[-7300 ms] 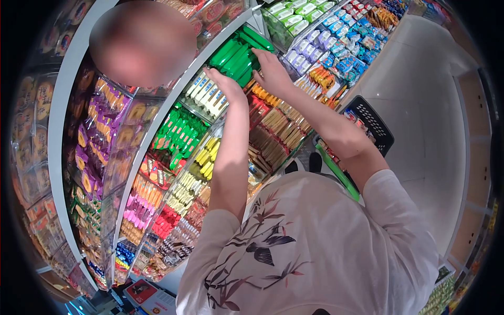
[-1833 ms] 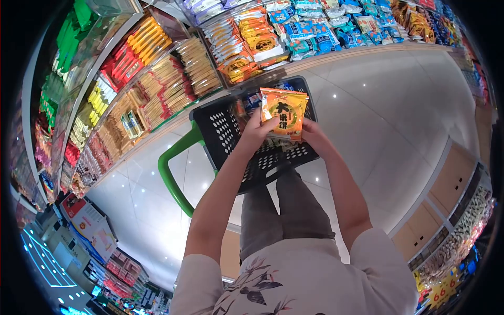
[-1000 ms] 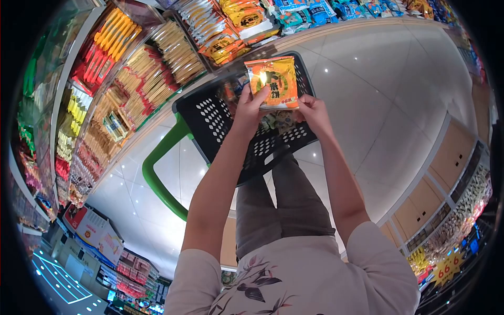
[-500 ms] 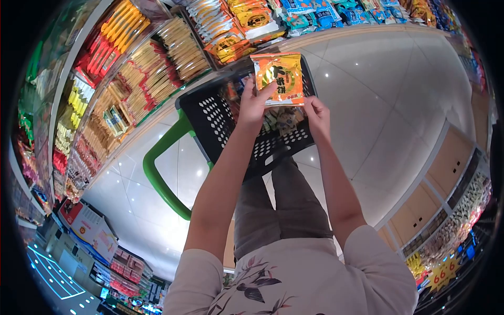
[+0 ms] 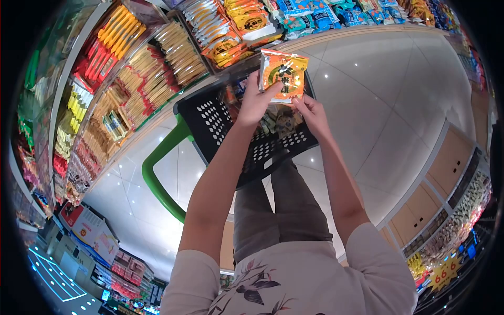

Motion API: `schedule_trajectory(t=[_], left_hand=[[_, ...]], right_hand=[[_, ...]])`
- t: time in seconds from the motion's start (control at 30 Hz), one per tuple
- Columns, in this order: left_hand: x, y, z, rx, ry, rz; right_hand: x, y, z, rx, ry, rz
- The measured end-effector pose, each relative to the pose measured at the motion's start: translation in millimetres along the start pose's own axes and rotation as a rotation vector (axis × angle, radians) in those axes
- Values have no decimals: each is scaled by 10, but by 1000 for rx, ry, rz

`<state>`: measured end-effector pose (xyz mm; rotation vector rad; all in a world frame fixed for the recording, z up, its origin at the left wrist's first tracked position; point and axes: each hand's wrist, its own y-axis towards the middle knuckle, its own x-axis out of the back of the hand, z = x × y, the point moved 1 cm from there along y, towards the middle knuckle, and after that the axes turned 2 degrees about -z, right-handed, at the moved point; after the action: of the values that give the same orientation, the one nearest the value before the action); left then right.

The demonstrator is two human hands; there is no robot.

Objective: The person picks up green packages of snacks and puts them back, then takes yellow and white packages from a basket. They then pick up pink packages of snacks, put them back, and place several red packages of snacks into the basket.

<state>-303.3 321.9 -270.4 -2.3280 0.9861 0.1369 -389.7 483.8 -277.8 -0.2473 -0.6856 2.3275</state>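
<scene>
An orange snack packet [image 5: 283, 73] with dark printed characters is held up in front of me, tilted a little. My left hand [image 5: 257, 100] grips its left side, thumb lying across the front. At the lower right corner, my right hand [image 5: 311, 110] pinches the packet between thumb and fingers. Below both hands is a black shopping basket [image 5: 210, 118] with a green handle [image 5: 155, 163]. Several small packaged items [image 5: 281, 123] lie inside the basket, partly hidden by my hands and forearms.
Bins of packaged snacks [image 5: 152, 68] line the left side and the top. Blue snack bags [image 5: 310, 16] fill the bins at the far edge. Pale tiled floor [image 5: 378, 105] stretches to the right, bordered by a wooden cabinet [image 5: 446, 163]. A yellow price sign [image 5: 443, 272] stands at lower right.
The packet has turned slightly and shifted a little to the right. My right hand has moved left along its lower edge, toward the corner.
</scene>
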Motion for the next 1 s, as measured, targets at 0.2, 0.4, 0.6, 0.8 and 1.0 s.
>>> schedule_trajectory(t=[0.2,0.4,0.6,0.8,1.0], left_hand=[[-32,102,-19,40,70,99],[-129,273,-32,-27,195,239],[318,1197,-220,-243,462,195],[779,1481,-525,-312,844,-379],[746,1606,-75,-490,1042,-306]], right_hand=[[17,64,18,5,53,10],[22,401,-45,-49,452,-1],[147,1232,525,327,-350,-126],[-214,2218,965,841,-1424,-155],[-429,2723,593,808,-1636,52]])
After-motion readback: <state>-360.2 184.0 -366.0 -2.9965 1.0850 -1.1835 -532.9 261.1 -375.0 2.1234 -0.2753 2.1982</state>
